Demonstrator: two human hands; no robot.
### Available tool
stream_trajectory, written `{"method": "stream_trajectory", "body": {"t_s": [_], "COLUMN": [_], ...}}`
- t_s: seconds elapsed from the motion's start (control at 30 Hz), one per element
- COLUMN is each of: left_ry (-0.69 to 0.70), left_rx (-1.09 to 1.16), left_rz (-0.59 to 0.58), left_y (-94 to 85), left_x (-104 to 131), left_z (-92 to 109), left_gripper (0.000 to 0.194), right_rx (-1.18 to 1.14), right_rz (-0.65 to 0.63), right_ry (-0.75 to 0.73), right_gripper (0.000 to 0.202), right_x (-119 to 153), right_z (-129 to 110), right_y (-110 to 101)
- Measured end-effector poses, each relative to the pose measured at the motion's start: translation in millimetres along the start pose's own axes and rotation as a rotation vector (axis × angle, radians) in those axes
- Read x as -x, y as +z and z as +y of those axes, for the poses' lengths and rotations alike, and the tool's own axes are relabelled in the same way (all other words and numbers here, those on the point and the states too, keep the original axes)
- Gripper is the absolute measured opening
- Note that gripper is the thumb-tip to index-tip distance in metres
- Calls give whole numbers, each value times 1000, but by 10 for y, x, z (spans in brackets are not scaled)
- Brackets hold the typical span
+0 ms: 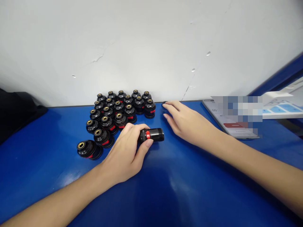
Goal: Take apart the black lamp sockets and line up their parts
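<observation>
Blue desk (194,195), white wall | left hand (125,151) closed around black part (152,135), lying sideways | right hand (187,121) open, flat | part judged rigid, light, smooth; best gripped at body.

You have twenty glossy black plastic bell-shaped caps with brass centres (119,108) standing upright; one black cylindrical plastic part with a red ring (152,134) lies sideways; one flat grey tablet (230,127) lies alone.
</observation>
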State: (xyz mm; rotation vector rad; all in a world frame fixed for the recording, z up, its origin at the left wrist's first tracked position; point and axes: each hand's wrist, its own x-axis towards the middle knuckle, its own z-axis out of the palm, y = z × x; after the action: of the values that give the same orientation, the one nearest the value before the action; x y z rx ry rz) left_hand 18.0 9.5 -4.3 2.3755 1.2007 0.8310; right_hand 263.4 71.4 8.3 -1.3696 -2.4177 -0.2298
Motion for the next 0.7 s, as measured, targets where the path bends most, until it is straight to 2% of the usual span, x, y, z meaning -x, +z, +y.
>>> {"method": "stream_trajectory", "body": {"t_s": [0.1, 0.13, 0.23, 0.3, 0.47, 0.6, 0.7], "left_ry": [1, 1, 6, 20, 0, -109, -140], "left_rx": [10, 24, 60, 54, 74, 162, 210], "left_rz": [3, 8, 42, 69, 45, 17, 20], "left_y": [10, 17, 42, 52, 21, -18, -21], "left_x": [3, 5, 13, 20, 29, 11, 2], "left_z": [-8, -13, -34, -45, -33, -11, -12], "left_gripper": [22, 22, 27, 27, 19, 24, 26], "right_rx": [-318, -457, -822, -972, -1081, -1010, -1013], "right_rz": [43, 6, -209, -274, -224, -85, 20], "right_ry": [101, 164, 279, 333, 311, 212, 91], "right_gripper": [35, 39, 48, 43, 35, 20, 17], "right_x": [87, 121, 216, 265, 327, 354, 380], "right_z": [-176, -247, -443, -524, -561, -539, -526], "right_y": [-162, -215, -299, -275, -116, -55, -22]}}
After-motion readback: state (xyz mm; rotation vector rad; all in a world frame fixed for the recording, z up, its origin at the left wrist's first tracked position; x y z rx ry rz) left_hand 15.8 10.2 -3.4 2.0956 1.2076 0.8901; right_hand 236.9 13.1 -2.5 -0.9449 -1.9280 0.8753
